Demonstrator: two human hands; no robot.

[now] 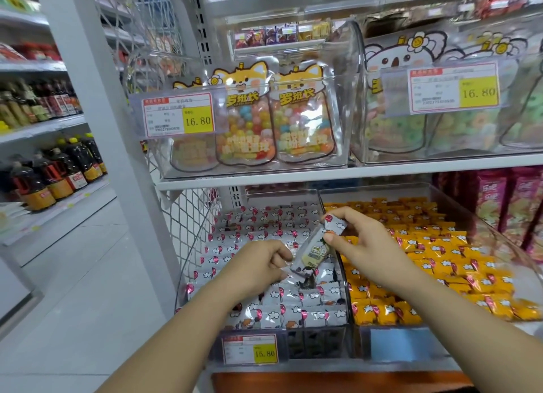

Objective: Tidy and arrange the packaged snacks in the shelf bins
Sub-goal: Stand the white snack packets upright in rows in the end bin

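Fingers (333, 239) of the right hand (364, 242) pinched the top of a packet (311, 253), and the left hand (258, 264) pinched its lower end. It hung tilted just above the white bin (311, 344), near the divider. A loose pinch could have dropped it crooked onto the rows, or over into the orange bin (411, 344).

Small print on the white-and-yellow price label (249, 353) fronting the clear plastic bin (317, 342) is too fine to read. Koala-printed pouches (411, 113) at the upper right are blurred. Pink snack boxes (523, 204) run off the right edge. The silver-and-cream wrapped packet (311, 254) hides part of the right hand (367, 239), and its lower end disappears within the grip of the left hand (258, 263).
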